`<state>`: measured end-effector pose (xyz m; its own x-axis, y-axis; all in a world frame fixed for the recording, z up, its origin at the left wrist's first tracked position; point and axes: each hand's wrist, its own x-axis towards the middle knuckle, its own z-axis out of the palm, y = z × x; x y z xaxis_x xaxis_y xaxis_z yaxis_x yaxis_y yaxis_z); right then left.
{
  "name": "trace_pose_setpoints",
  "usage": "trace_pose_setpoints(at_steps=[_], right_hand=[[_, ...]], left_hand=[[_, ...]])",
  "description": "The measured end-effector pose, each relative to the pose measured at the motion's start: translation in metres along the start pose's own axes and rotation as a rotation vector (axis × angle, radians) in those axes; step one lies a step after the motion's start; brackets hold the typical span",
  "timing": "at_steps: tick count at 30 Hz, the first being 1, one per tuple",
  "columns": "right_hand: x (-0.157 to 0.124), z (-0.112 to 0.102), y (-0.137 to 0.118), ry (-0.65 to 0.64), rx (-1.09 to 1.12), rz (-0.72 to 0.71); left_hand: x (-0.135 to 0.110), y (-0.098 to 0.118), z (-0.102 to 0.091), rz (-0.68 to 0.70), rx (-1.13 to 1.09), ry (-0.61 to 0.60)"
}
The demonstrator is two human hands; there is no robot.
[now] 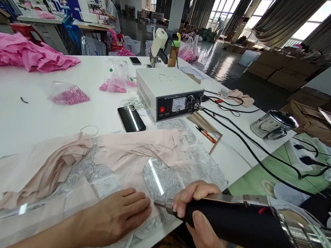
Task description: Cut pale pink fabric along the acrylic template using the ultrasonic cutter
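Note:
My right hand (200, 210) is wrapped round a thick black-and-metal handheld ultrasonic welder (235, 222). Its narrow metal tip (161, 204) points left, close to the fingertips of my left hand (117, 213). That left hand lies flat, palm down, on pale pink fabric (132, 172) and a clear plastic template (160, 174); whether the tip touches the fabric is hard to see. More pale pink cut pieces (148, 144) lie layered just beyond, and a folded stack of the same fabric (45, 166) is at the left.
A white control box (169, 89) stands mid-table, its black cables (241, 136) running right over the table edge. Around it lie a phone (131, 118), orange thread snips (205, 134), bags of pink bits (69, 94) and a glass mug (273, 125). Pink fabric (28, 52) is heaped far left.

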<state>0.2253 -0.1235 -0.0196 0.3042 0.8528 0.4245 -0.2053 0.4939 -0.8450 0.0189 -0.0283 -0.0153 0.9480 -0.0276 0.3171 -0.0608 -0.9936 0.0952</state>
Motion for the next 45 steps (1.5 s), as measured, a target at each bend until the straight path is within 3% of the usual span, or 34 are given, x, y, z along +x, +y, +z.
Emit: trace_pose_setpoints(at_steps=[17, 22, 32, 45], right_hand=[[-0.002, 0.004, -0.010, -0.034, -0.053, 0.041], [0.000, 0.007, -0.007, -0.008, -0.038, -0.015], [0.005, 0.010, 0.001, 0.003, -0.054, 0.016], [0.006, 0.001, 0.005, -0.076, -0.094, 0.016]], left_hand=[[0.000, 0.000, 0.001, -0.005, -0.006, 0.032], [-0.001, 0.000, 0.003, -0.015, 0.002, 0.031], [-0.001, 0.002, 0.004, -0.020, 0.011, 0.018], [0.000, 0.001, 0.001, -0.028, -0.001, 0.025]])
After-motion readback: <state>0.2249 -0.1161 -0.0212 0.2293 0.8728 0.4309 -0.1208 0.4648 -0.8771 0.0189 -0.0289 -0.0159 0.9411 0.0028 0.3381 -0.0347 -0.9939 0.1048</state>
